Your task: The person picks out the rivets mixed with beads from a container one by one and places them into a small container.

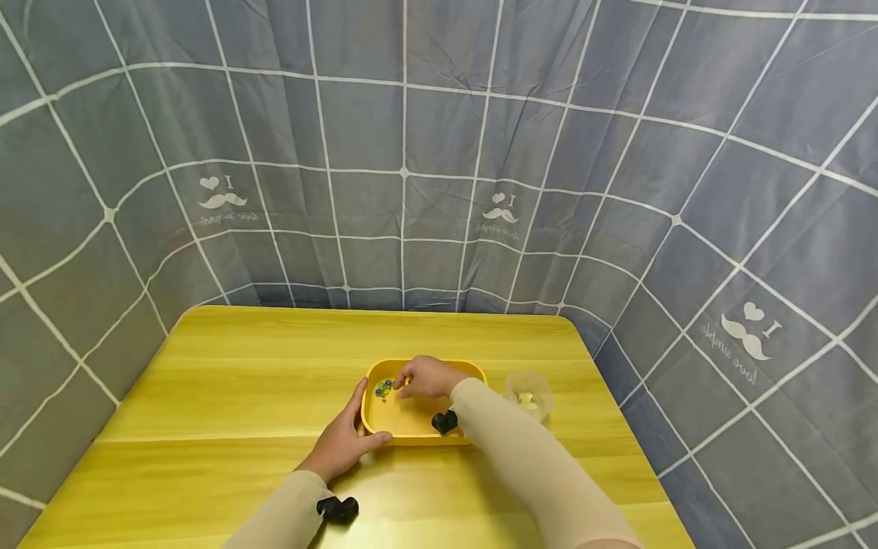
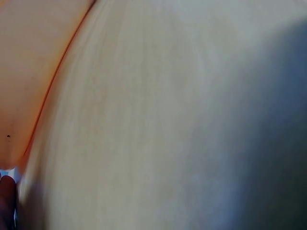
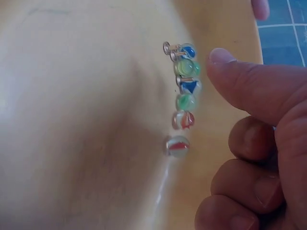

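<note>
The yellow tray (image 1: 411, 440) holds a small group of glass marbles (image 1: 382, 389) near its left end. In the right wrist view, blue, green and red-streaked marbles (image 3: 185, 101) lie in a row, with small metal ring-ended pieces (image 3: 173, 51) beside the upper ones. My left hand (image 1: 343, 438) holds the tray's front left corner, thumb at the front rim and fingers along the left side. My right hand (image 1: 430, 377) is inside the tray, right of the marbles. Its thumb (image 3: 249, 81) is extended apart from the bent fingers (image 3: 244, 184), with nothing visible between them.
A clear plastic container (image 1: 530, 393) with small pale and gold-coloured things inside stands right of the tray on the yellow wood-grain table (image 1: 261, 366). A grey curtain (image 1: 439, 198) with white lines hangs behind and at both sides.
</note>
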Demonstrator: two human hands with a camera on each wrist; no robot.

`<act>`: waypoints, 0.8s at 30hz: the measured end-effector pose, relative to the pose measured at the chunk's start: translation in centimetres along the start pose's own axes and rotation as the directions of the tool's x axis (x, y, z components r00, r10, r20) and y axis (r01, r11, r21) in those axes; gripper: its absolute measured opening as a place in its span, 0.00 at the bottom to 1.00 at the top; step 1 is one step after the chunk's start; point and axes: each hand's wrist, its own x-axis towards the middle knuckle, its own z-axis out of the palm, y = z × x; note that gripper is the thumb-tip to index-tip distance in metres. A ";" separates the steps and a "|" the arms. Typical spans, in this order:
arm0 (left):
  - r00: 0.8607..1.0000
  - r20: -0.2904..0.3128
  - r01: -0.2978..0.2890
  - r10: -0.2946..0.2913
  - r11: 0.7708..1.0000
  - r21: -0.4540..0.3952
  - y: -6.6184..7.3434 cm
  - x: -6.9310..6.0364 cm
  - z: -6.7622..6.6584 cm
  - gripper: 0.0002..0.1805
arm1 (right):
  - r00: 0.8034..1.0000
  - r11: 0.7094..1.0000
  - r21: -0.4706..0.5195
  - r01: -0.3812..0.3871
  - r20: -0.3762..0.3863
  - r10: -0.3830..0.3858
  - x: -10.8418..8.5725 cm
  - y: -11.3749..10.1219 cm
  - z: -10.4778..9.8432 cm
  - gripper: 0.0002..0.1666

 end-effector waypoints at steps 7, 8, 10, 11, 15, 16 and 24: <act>1.000 0.004 -0.021 0.021 1.000 0.005 0.2 0.6 -0.4 0.66 | 0.999 1.000 -0.008 -0.027 0.029 0.027 1.3 -0.6 0.2 0.08; 1.000 0.003 -0.024 0.023 1.000 0.012 0.2 0.6 -0.5 0.66 | 0.999 0.999 -0.011 -0.032 0.032 0.032 1.5 -0.7 0.2 0.08; 1.000 -0.004 -0.025 0.025 0.999 0.031 0.2 0.6 -0.5 0.65 | 0.999 0.999 -0.012 -0.039 0.037 0.039 1.7 -0.9 0.4 0.09; 1.000 -0.006 -0.025 0.025 0.999 0.039 0.2 0.6 -0.5 0.65 | 0.999 0.999 -0.017 -0.036 0.038 0.036 1.8 -1.0 0.5 0.08; 1.000 -0.014 -0.021 0.022 0.998 0.052 0.0 0.4 -0.3 0.65 | 0.999 1.000 -0.029 0.003 0.048 -0.001 2.5 -0.8 1.6 0.09; 1.000 -0.015 -0.019 0.020 0.999 0.050 0.0 0.3 -0.3 0.65 | 0.999 1.000 -0.028 0.012 0.051 -0.010 2.7 -0.8 1.9 0.09; 1.000 -0.025 -0.009 0.010 0.998 0.058 -0.5 -0.3 -0.2 0.65 | 0.999 1.000 0.015 0.013 0.043 -0.013 3.1 -1.0 3.7 0.10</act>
